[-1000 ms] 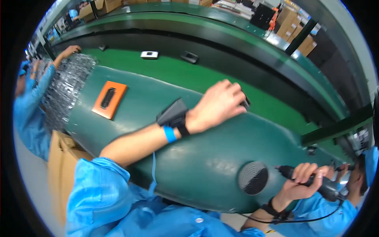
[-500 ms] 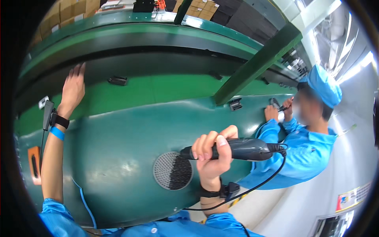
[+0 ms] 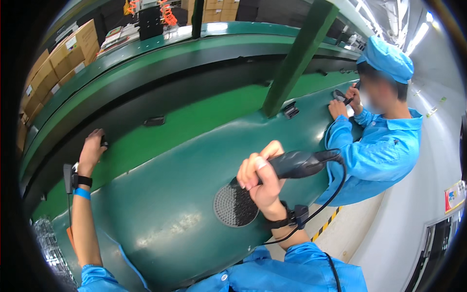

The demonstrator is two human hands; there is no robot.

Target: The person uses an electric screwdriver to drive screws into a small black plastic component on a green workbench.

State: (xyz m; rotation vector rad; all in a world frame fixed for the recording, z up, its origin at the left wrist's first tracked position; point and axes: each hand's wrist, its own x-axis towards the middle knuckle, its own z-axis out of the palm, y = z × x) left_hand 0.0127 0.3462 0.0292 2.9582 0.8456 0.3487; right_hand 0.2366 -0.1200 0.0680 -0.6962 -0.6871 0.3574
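My right hand [image 3: 262, 175] is wrapped round a black corded electric screwdriver [image 3: 299, 164], its front end low over a round grey dish [image 3: 227, 210]. The dish has a pitted surface, and many tiny black pieces, too small to name, cover its right half. Far to the left, my left hand [image 3: 91, 152] reaches onto the green conveyor belt [image 3: 194, 114]. Its fingers are closed on a small black part [image 3: 104, 141], mostly hidden by the hand. Another black part [image 3: 154, 121] lies on the belt to its right.
A green post [image 3: 301, 56] rises beyond the dish, with a black part [image 3: 291, 110] beside its foot. At the right a co-worker in blue [image 3: 379, 141] works with a tool. Clear plastic packaging [image 3: 48, 246] lies at the left edge; cardboard boxes [image 3: 73, 51] stand behind the line.
The view has swung. My left hand, outstretched with fingers straight before, has come down and closed on a small black part. My right hand still holds the screwdriver by the dish.
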